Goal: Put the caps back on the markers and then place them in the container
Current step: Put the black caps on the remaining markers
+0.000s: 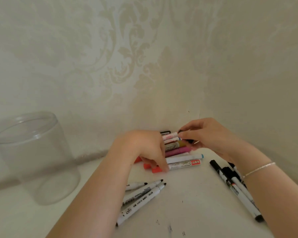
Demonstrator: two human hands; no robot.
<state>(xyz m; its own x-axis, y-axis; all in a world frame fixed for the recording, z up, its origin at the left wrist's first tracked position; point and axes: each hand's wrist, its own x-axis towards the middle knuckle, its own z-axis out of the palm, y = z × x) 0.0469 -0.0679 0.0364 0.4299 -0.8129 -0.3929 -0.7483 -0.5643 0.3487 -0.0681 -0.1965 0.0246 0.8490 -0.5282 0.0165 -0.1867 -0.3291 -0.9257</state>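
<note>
Three uncapped markers lie near the left forearm, container apart.

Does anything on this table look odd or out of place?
Yes: three white markers lie near the left forearm with bare black tips and no caps, and small dark smudges mark the white table.

Your single head-worn wide-angle camera looks forward and down from close range over your left hand and right hand onto the white tabletop, facing a patterned wall just behind it.
</note>
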